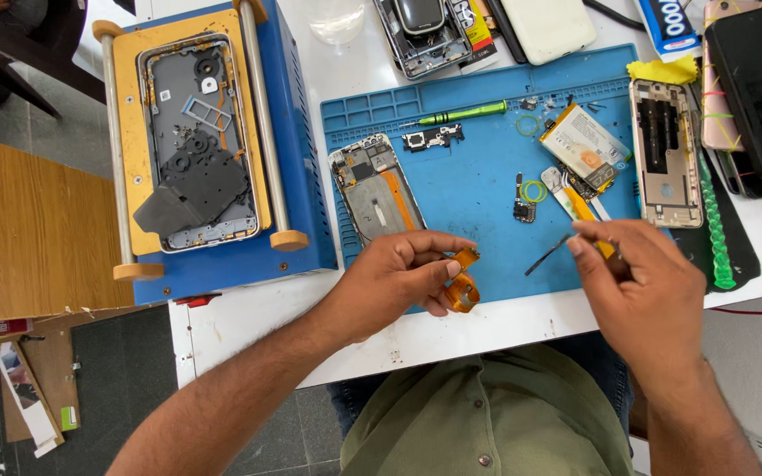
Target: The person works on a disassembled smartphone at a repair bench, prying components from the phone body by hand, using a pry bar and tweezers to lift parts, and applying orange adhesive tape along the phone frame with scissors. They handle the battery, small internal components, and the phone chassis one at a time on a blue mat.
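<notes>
We have both bare forearms reaching in from the lower edge, angled toward each other. Our left hand (399, 273) lies palm-down with the wrist straight, its fingers curled inward and the thumb pressed against the fingertips in a pinch. Our right hand (637, 286) is raised a little, back toward us, thumb and forefinger pinched together at the tips, the other fingers folded beneath.

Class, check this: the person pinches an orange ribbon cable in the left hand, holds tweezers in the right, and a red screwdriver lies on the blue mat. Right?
Not quite. The screwdriver on the blue mat is green, as the head view shows. The left hand does pinch the orange ribbon cable, and the right hand holds tweezers.
</notes>
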